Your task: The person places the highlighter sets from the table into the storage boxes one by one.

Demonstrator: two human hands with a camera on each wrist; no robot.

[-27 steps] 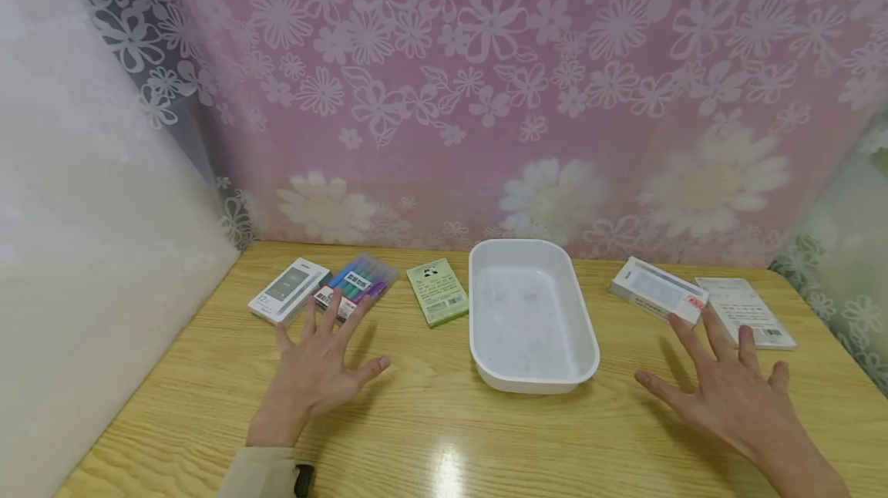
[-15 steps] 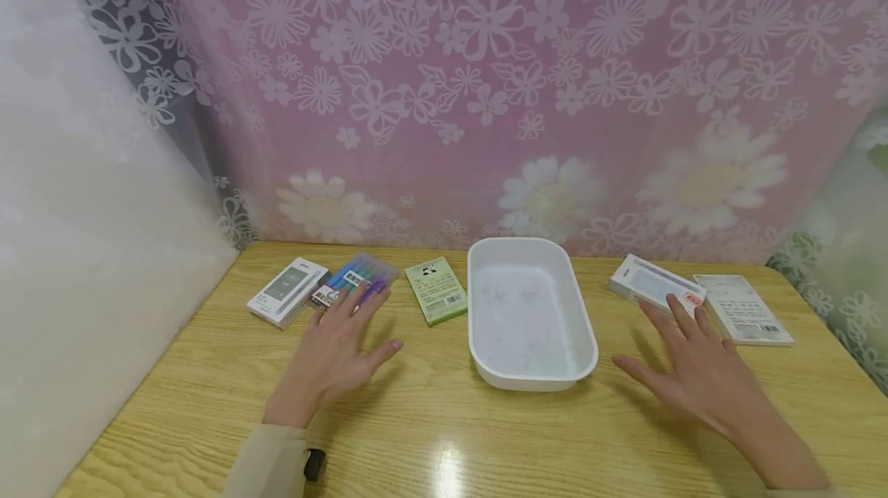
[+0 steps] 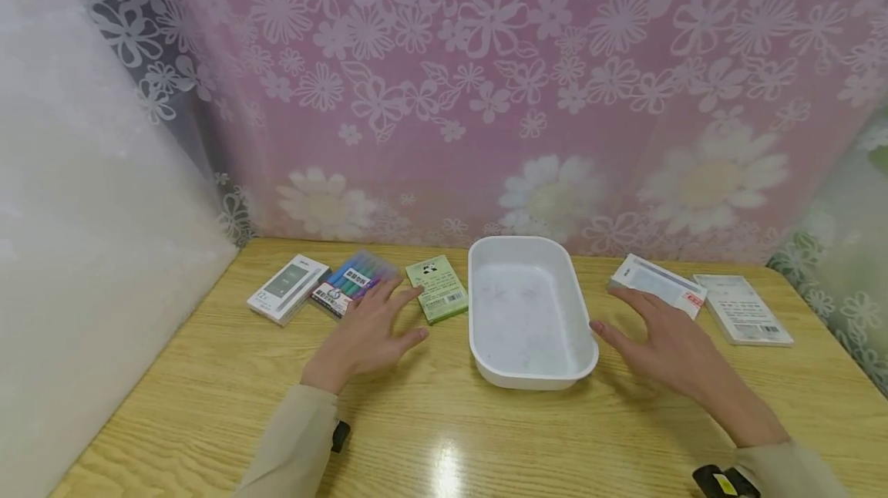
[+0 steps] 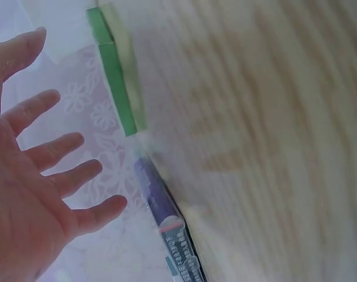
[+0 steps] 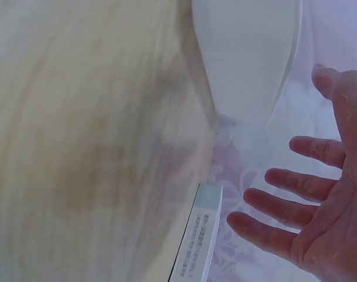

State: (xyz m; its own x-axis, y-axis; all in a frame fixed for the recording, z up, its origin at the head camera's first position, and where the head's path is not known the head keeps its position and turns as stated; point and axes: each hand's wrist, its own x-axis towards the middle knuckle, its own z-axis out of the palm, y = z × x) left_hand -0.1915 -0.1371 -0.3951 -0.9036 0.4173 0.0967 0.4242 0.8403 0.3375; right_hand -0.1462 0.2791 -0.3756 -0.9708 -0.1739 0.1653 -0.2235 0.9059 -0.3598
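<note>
My left hand (image 3: 371,334) hovers over the table with fingers spread, holding nothing. It overlaps a clear pack of coloured markers (image 3: 350,282) in the head view, and its fingertips reach toward a green box with a panda print (image 3: 437,290). In the left wrist view the palm faces the green box (image 4: 114,76) and the marker pack (image 4: 166,217). My right hand (image 3: 669,344), also spread and holding nothing, has its thumb tip at the right rim of a white plastic basin (image 3: 534,382). Its other fingers overlap a white box with a red label (image 3: 645,282).
At the far left lies a white box with a grey panel (image 3: 290,290). A flat white printed pack (image 3: 745,311) lies at the far right. Behind the wooden table (image 3: 444,421) hangs a pink flowered curtain (image 3: 444,97).
Both hands have moved inward toward the basin, the left one rightward and the right one leftward. The boxes, the marker pack and the basin stay where they were.
</note>
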